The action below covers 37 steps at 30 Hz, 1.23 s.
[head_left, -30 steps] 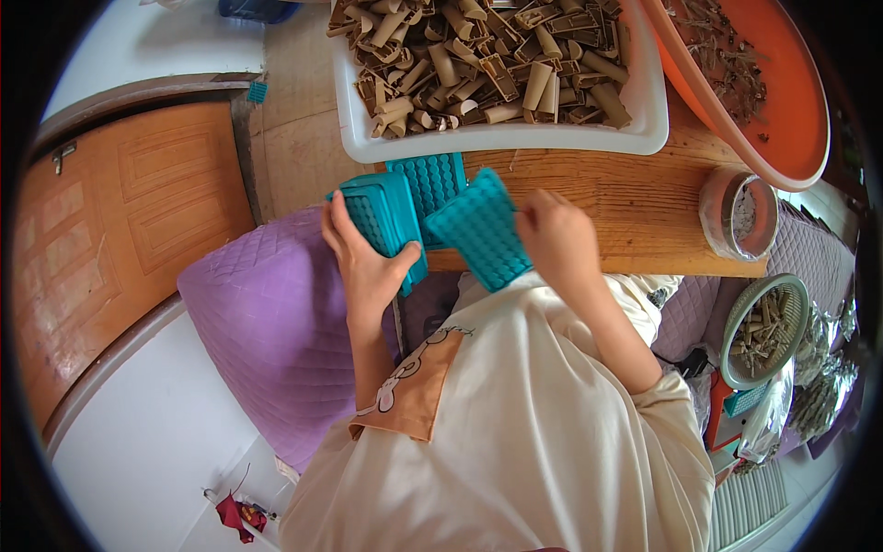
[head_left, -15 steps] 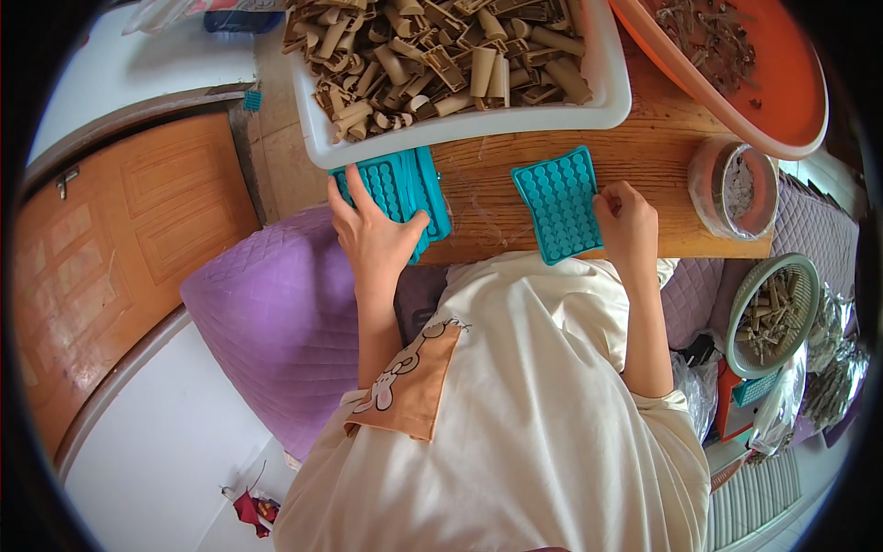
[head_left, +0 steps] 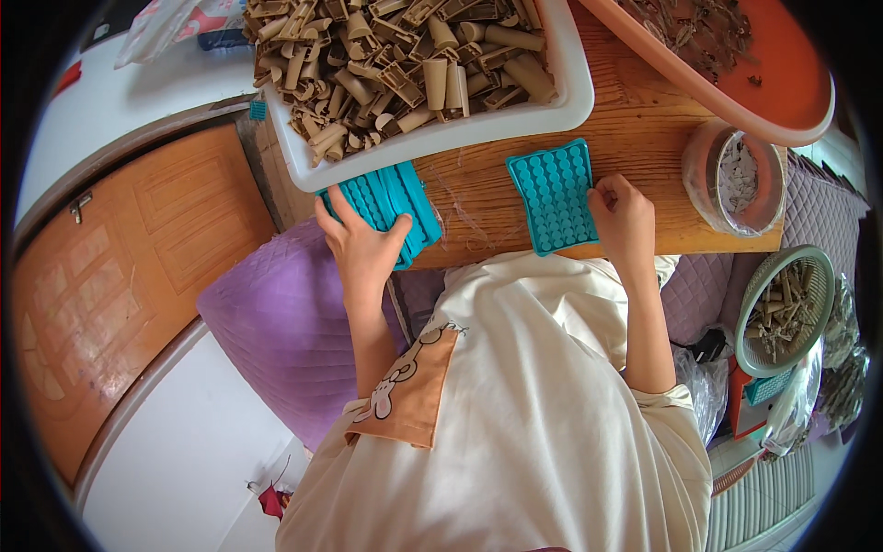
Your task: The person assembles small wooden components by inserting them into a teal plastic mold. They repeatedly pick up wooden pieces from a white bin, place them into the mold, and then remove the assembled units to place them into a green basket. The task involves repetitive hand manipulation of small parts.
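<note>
A stack of teal trays point(head_left: 418, 221) sits at the table's left, close under the white bin. My left hand point(head_left: 363, 248) spans it, fingers over the far left side and thumb toward the right side, closed round the upper tray. To the right lies a single square teal tray point(head_left: 555, 198) with rows of round cups and slightly curled edges. Curled in a pinch, my right hand point(head_left: 623, 216) meets this tray's right edge. Its fingertips are partly hidden, and I cannot make out any small part in them.
A white bin point(head_left: 441, 143) full of tan plastic pieces stands at the back. An orange basin point(head_left: 777, 92) holds small brown bits, and a round tub point(head_left: 736, 179) holds pale pieces. A grey-green basket point(head_left: 754, 354) stands right of the wooden table point(head_left: 478, 216).
The view has shifted slightly, so the bin and tray stack appear farther left. My left hand has turned a little on the stack. My right hand stays at the single tray's edge.
</note>
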Motion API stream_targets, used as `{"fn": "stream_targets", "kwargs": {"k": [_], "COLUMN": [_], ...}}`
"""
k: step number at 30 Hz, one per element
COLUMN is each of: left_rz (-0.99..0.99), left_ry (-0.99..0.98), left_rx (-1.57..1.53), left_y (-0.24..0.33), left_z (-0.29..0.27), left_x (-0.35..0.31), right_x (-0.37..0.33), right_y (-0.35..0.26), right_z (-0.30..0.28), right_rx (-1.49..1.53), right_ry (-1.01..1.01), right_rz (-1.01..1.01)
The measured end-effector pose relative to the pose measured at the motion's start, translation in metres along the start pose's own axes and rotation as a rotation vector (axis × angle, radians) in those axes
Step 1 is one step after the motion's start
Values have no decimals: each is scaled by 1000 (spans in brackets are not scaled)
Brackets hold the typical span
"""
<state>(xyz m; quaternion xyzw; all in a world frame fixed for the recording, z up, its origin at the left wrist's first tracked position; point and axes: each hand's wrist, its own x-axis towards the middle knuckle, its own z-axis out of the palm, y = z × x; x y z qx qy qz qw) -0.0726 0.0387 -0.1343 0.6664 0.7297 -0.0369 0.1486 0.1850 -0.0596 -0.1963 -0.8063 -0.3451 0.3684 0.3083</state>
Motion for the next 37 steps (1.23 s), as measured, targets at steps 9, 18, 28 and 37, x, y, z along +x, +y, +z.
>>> {"fn": "stream_targets", "kwargs": {"k": [9,18,28,37], "left_rz": [-43,-17,116,153], "left_ry": [-52,-27,-45,-79], "left_rx": [16,-203,-338,-450], "left_y": [10,2,-26,-43], "left_z": [7,6,-7,-21], "left_x": [0,4,4,-5], "right_x": [9,14,-5,-45], "right_y": [12,7,-66,-109], "right_z": [-5,-3,49,168], "right_rx": [16,23,359,209], "right_ry": [-33,-29,-434,-173], "right_rz": [47,53,-184,-461]}}
